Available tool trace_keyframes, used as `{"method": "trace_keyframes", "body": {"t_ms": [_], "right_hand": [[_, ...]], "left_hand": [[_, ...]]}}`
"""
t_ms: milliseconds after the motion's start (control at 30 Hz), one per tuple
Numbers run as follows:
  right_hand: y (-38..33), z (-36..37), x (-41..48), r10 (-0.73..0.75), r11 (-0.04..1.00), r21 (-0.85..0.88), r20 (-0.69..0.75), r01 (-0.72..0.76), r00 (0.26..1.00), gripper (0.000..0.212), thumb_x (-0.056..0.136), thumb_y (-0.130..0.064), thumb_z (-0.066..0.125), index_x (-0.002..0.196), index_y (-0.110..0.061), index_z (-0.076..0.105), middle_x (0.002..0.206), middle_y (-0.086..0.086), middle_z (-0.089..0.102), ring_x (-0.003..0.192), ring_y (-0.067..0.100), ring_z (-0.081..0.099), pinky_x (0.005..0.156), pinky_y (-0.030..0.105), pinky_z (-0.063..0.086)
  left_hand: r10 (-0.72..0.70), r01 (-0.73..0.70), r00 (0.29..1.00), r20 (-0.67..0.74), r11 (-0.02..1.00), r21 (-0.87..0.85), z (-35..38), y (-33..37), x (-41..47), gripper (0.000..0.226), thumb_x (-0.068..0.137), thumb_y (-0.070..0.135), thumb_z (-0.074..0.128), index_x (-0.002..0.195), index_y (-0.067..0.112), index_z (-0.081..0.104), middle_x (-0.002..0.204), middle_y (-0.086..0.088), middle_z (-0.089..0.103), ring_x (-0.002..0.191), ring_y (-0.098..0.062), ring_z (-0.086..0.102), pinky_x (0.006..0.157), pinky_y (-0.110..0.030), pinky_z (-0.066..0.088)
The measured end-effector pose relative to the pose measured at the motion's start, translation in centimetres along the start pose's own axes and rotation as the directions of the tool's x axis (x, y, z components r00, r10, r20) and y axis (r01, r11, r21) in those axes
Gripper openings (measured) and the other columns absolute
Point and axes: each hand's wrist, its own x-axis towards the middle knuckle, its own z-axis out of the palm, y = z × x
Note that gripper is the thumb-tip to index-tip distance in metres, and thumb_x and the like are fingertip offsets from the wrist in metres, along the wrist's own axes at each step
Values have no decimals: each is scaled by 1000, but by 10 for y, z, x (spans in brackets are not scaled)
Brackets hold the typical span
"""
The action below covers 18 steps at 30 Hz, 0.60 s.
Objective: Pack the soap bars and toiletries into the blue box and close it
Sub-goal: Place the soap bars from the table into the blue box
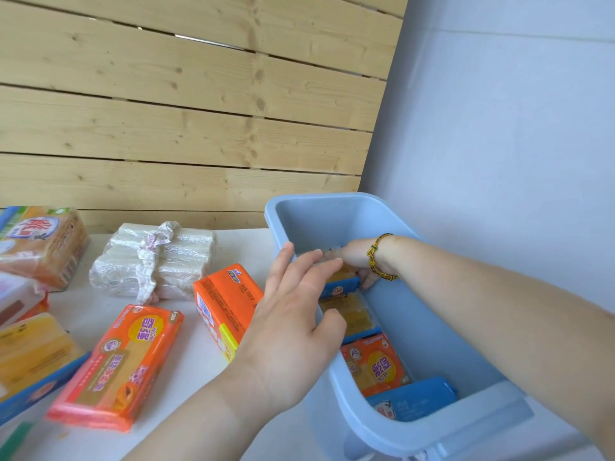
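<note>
The blue box (432, 331) stands open at the right of the white table. Inside lie an orange soap pack (376, 362), a yellow bar (352, 314) and a blue pack (412, 399). My right hand (357, 262) reaches down into the box and grips a blue-edged soap pack (341, 287) at the far end. My left hand (293, 324) hovers over the box's left rim with fingers spread and straight, holding nothing. On the table to the left lie an orange soap bar (116, 364), a tilted orange pack (226, 304) and a clear-wrapped white soap bundle (156, 264).
More packs sit at the left edge: a brown-orange pack (40, 244), a yellow bar in a blue tray (30, 354) and a pink-white pack (16, 294). A wooden slat wall (183, 111) rises behind the table; a pale wall is at the right.
</note>
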Motion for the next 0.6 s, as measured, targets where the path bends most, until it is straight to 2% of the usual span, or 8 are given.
{"method": "trace_keyframes", "body": {"t_ms": [100, 200, 267, 300, 367, 433, 533, 600], "right_hand": [[-6, -10, -8, -19, 998, -56, -120, 12, 993, 53, 95, -37, 34, 127, 3, 42, 115, 22, 58, 111, 34, 56, 97, 40, 46], [-12, -29, -31, -56, 998, 11, -232, 60, 971, 43, 96, -23, 35, 125, 8, 43, 119, 24, 58, 111, 35, 58, 85, 34, 50], [-14, -39, -53, -103, 990, 58, -286, 125, 953, 36, 95, -16, 37, 122, 7, 45, 125, 23, 57, 117, 34, 57, 83, 33, 52], [-17, -41, -66, -148, 983, 54, -327, 175, 934, 31, 94, -13, 38, 117, 5, 50, 123, 22, 59, 112, 34, 59, 83, 34, 52], [-24, -38, -93, -289, 947, 4, -428, 321, 857, 19, 92, -10, 40, 93, -4, 58, 102, 16, 66, 82, 25, 65, 68, 26, 53], [-36, -27, -120, -415, 876, -4, -512, 481, 752, 25, 90, -9, 43, 70, -13, 56, 77, 4, 64, 58, 10, 57, 50, 14, 49], [-57, 5, -152, -517, 747, 94, -540, 658, 664, 31, 89, -8, 46, 61, -20, 53, 62, -5, 60, 40, -1, 55, 40, 9, 46], [-71, 35, -162, -566, 685, 207, -452, 698, 689, 30, 89, -6, 47, 62, -18, 53, 61, -2, 58, 36, -1, 53, 37, 9, 45]], "left_hand": [[14, -14, 1000, -3, 1000, 17, -1, -1, -1, 67, 67, 30, 26, 133, 39, 28, 127, 33, 14, 100, 34, -31, 97, -4, -9], [7, -7, 1000, 19, 1000, 21, -3, 1, 0, 54, 84, 28, 33, 137, 34, 23, 147, 21, 13, 116, 20, -21, 101, -11, -4], [22, -22, 1000, 5, 1000, 13, -7, 3, -3, 51, 90, 27, 39, 138, 32, 21, 152, 15, 8, 123, 14, -12, 102, -11, -3], [34, -34, 999, -13, 999, -3, -11, 3, -7, 51, 91, 29, 41, 138, 30, 22, 151, 13, 11, 127, 11, -7, 103, -10, -2], [27, -32, 996, -82, 998, -58, -25, -2, -19, 47, 90, 30, 42, 136, 27, 30, 141, 13, 28, 129, 6, 14, 100, -3, 8], [-5, -4, 978, -209, 999, -46, -46, -16, -36, 39, 90, 25, 45, 129, 24, 42, 124, 15, 41, 115, 5, 31, 85, 4, 18], [-96, 138, 928, -361, 986, 93, -77, -48, -67, 31, 88, 17, 48, 118, 20, 54, 122, 7, 54, 114, -10, 47, 82, -10, 28], [-191, 263, 905, -381, 954, 145, -90, -69, -87, 32, 87, 12, 49, 118, 14, 55, 127, -2, 55, 119, -20, 47, 91, -22, 32]]}}
